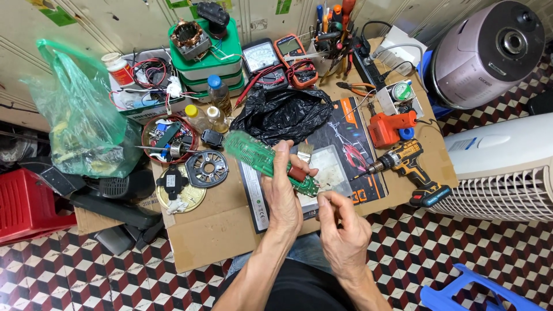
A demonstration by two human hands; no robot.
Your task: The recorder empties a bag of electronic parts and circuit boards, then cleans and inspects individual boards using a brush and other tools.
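Holding the green circuit board [268, 161] over the table's near edge, the left hand [282, 193] has its grip clamped on it; its long axis runs up-left, while the right hand [343, 227] pinches together at its lower-right end.

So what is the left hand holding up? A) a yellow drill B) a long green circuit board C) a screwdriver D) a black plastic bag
B: the left hand grips a long green circuit board, while the yellow drill and the black plastic bag lie on the table untouched.
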